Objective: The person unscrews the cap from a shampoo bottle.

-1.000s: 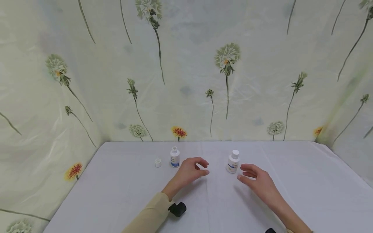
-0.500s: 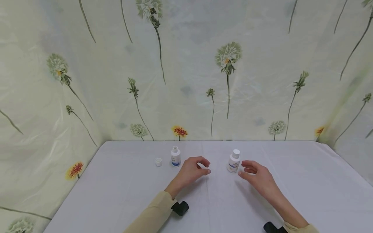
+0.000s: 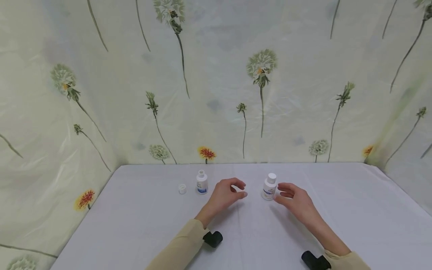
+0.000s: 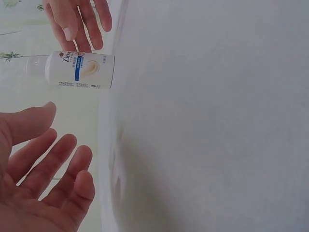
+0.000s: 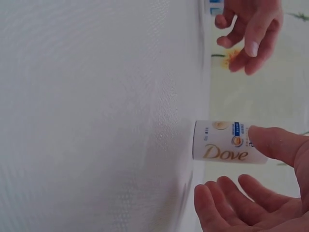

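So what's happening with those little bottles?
Someone's right hand is curved beside a capped white bottle standing on the table; I can't tell whether they touch. Their left hand is over the table, between the two bottles, holding nothing. The open white bottle stands uncapped, with a loose white cap next to it.

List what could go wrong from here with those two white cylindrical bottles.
The right hand, beside the capped white cylindrical bottle, might knock it over if it closes unevenly.
The left hand, near the uncapped white cylindrical bottle, could tip it, perhaps spilling whatever is inside.
The small round white cap, lying loose, might roll away if brushed.
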The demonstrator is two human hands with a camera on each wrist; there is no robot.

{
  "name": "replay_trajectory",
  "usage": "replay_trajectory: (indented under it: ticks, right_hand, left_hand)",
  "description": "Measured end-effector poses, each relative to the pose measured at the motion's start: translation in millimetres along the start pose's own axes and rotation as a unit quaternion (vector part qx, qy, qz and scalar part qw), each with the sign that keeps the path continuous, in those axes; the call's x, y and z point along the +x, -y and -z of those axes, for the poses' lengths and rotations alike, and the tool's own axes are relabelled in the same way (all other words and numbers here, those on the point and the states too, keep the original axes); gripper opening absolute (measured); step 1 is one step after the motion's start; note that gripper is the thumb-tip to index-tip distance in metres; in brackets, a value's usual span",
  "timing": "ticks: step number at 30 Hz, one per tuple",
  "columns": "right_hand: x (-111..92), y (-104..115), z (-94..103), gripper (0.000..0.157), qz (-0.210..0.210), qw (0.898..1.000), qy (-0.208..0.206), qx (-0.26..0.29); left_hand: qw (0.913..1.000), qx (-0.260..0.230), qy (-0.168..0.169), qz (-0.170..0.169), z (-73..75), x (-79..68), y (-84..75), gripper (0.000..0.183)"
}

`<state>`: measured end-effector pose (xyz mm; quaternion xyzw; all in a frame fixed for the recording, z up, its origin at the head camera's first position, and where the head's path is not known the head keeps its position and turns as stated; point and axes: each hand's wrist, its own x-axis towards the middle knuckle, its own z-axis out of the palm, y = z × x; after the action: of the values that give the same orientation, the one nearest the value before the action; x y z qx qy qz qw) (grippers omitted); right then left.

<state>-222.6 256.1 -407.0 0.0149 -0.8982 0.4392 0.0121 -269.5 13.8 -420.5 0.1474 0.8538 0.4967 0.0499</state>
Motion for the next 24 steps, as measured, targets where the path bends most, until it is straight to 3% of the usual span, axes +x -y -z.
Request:
replay_trajectory:
  ticks: [13,24]
  right_hand:
    - [3.3,-3.7,-3.0,0.06,-0.017,1.0,0.004,0.014]
    - [5.9,-5.0,-5.1,0.061,-0.021,1.0,0.008,0.015]
  left_hand:
    - [0.9999,0.008,-0.009,-0.003,-9.8,14.8,-11.3,0.026]
    - [0.9999,0.002,-0.011,-0.004,-15.0,18.3,-15.1,0.029]
